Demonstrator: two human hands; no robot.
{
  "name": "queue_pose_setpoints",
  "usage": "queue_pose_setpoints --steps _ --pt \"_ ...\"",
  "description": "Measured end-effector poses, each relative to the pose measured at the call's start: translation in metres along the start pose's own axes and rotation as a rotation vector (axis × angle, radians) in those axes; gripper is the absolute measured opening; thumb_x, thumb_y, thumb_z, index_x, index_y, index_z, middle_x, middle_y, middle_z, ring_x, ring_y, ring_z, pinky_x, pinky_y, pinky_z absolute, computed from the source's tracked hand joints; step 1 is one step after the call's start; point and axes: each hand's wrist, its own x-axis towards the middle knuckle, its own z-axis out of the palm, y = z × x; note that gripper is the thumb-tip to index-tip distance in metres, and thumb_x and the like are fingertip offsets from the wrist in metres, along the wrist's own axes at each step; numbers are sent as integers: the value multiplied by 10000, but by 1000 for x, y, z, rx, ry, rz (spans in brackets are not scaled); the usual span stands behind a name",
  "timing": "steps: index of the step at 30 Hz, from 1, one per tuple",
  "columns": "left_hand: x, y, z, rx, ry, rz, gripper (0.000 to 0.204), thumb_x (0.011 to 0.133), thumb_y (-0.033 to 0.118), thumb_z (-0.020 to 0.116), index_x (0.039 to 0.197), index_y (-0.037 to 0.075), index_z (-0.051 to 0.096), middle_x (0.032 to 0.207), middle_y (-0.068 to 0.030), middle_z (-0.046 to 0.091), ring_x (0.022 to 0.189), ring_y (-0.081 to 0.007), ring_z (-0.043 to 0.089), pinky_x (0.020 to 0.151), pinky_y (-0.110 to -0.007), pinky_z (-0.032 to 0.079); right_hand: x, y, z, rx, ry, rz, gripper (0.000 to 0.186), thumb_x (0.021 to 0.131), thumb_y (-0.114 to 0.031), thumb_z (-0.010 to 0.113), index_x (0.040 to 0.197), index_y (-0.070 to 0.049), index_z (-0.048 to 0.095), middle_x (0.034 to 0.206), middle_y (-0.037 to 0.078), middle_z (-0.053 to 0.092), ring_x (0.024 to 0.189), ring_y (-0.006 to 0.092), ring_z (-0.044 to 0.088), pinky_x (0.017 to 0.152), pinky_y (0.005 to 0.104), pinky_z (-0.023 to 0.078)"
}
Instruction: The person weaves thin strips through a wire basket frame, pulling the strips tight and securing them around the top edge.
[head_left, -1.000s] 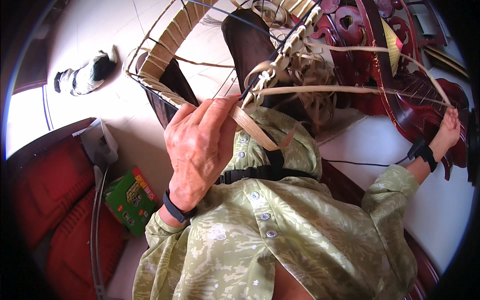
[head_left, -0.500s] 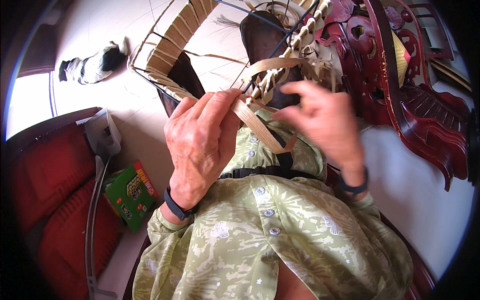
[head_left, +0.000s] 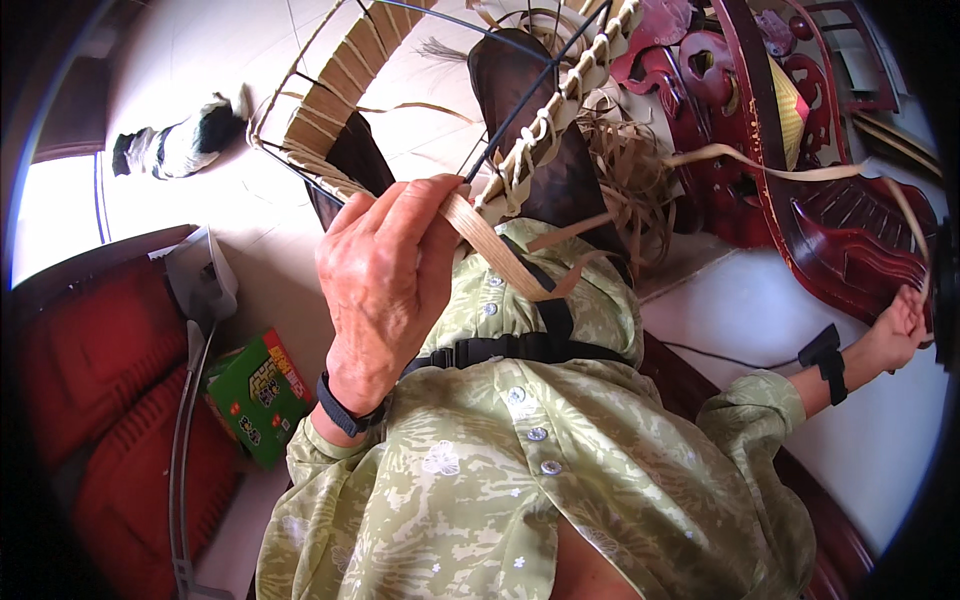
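A dark wire basket frame, partly wrapped in tan flat strips, rests over my legs. At its near corner my left hand is closed, with thumb and fingers pinching a tan strip that loops down over my shirt front. My right hand is stretched far out to the right with its fingers closed on a long, thin tan strip. That strip runs up and back toward the frame's right side. Wrapped strips cover the frame's right rim, and a band of weaving follows its far left side.
Loose tan strips lie heaped right of the frame. Carved dark-red wooden furniture stands at right. On the left are a red cushioned seat, a green box and a metal stand. A black-and-white animal lies on the tiles.
My right hand has swung from beside the frame far out to the right, drawing a strip out with it. My left hand keeps its pinch at the corner and has shifted slightly left with the frame.
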Motion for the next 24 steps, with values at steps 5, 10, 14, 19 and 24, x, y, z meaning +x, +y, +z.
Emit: queue_pose_setpoints --steps 5,10,14,19,24 --pt "-8 3 -6 22 -86 -15 251 793 1 653 1034 55 701 840 -72 705 692 -252 627 674 -344 462 -185 53 151 -1383 -434 320 348 980 -354 674 1196 -85 715 714 18 668 517 51 538 439 191 400" --pt "-14 8 -5 34 -165 -30 205 803 28 703 1005 54 679 902 -73 715 812 -256 687 763 -352 521 -378 71 274 -405 -1364 -32 519 737 46 762 1239 -69 690 1088 77 689 878 188 643 791 301 541" --pt "-21 5 -1 -8 -131 3 165 792 16 715 936 33 637 928 -93 706 847 -268 691 805 -370 545 -400 80 309 -60 -1569 -454 365 655 -19 805 1016 -39 754 916 81 643 781 231 623 686 357 505" --pt "-36 10 5 -27 -166 -40 208 841 68 733 998 40 599 844 -86 662 822 -277 685 894 -389 522 -399 88 333 41 -1715 -420 152 742 -12 735 887 -38 703 766 92 623 687 248 613 630 365 492" --pt "-44 12 16 9 -84 5 270 835 126 782 1021 24 615 860 -100 660 850 -306 666 897 -406 518 -408 119 337 -313 -1794 440 150 936 -87 600 930 41 677 669 90 666 606 64 613 546 274 487"
